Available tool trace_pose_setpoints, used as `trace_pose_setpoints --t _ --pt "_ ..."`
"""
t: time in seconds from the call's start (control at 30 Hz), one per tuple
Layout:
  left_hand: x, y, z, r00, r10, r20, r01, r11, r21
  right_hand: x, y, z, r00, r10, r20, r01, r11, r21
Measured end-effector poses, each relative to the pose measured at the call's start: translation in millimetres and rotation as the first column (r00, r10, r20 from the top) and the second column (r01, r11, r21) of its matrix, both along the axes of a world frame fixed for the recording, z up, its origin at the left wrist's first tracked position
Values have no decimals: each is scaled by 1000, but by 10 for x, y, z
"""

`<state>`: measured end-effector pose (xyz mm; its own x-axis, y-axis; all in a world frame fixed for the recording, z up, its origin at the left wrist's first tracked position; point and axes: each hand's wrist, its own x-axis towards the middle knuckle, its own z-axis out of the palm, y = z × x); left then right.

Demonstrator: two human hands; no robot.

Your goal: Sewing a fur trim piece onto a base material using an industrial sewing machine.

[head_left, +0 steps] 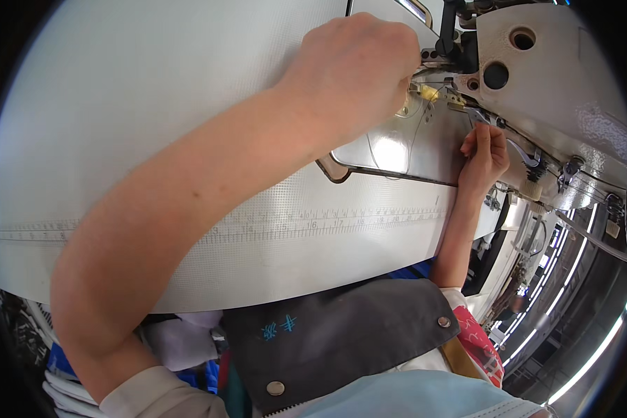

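At the sewing machine head (564, 97), both hands work close to the needle area, and loose threads (416, 134) trail over the shiny metal plate (442, 150) toward its near edge. The plate is set into the white table (153, 63), well back from the table's near edge and beyond the printed ruler (327, 224) that runs along that edge.

The person's left hand (362, 66) is bent over at the far left of the plate, its fingers curled in toward the needle area, beside a small yellow piece (429, 93). The back of the hand hides its fingertips, so what it grips, if anything, cannot be told. The right hand (486, 157) hovers by the right side of the plate, under the machine head, fingers drawn together as if in a pinch; whether a thread lies between them is too fine to tell.

For fine work here, a light fingertip pinch likely serves better than a full grip, with the left wrist kept low and to the side so it does not block the view. The threads are best drawn smooth and apart, since slack strands could snag or tangle. Fingers should keep clear of the needle's path, and the machine should be at rest.
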<state>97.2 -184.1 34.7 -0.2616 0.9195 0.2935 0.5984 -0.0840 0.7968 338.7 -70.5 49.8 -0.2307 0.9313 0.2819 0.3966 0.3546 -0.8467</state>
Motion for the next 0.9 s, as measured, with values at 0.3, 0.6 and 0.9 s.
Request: trace_pose_setpoints --t 0.3,0.6,0.9 --pt "4 -54 -9 1000 13 13 -14 998 59 54 13 -23 999 15 -40 -14 1000 15" --pt "17 -29 -2 1000 8 1 -8 1000 28 48 18 -35 997 28 -73 -27 1000 7" --pt "46 -13 -27 999 27 -20 -25 997 75 65 12 -30 998 22 -66 -21 1000 9"
